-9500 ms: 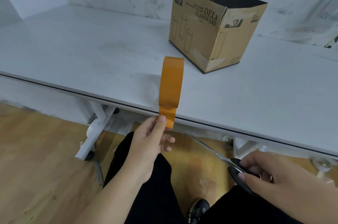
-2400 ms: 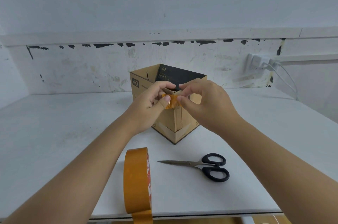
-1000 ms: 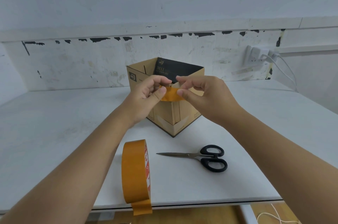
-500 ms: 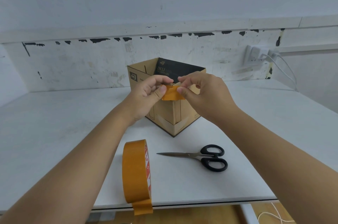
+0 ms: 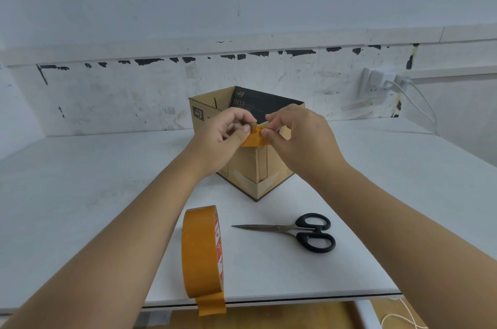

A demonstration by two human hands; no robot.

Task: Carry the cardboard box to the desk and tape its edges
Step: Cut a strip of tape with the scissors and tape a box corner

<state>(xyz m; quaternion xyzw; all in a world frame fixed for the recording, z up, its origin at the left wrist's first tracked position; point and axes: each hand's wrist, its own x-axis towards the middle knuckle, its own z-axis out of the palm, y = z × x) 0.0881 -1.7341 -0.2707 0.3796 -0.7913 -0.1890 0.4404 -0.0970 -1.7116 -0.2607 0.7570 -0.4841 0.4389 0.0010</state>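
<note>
An open cardboard box stands on the white desk, one corner turned toward me. A short orange piece of tape sits at the top of that near corner. My left hand pinches its left end and my right hand pinches its right end, thumbs pressed on the tape. The orange tape roll stands on edge at the desk's front, its loose end hanging over the edge.
Black-handled scissors lie shut on the desk, right of the roll, blades pointing left. A wall socket with white plugs and cables is at the back right. Wooden floor shows below the desk's front edge.
Over the last second both hands have lowered the tape piece slightly onto the box's near top corner. Roll and scissors have stayed where they lie.
</note>
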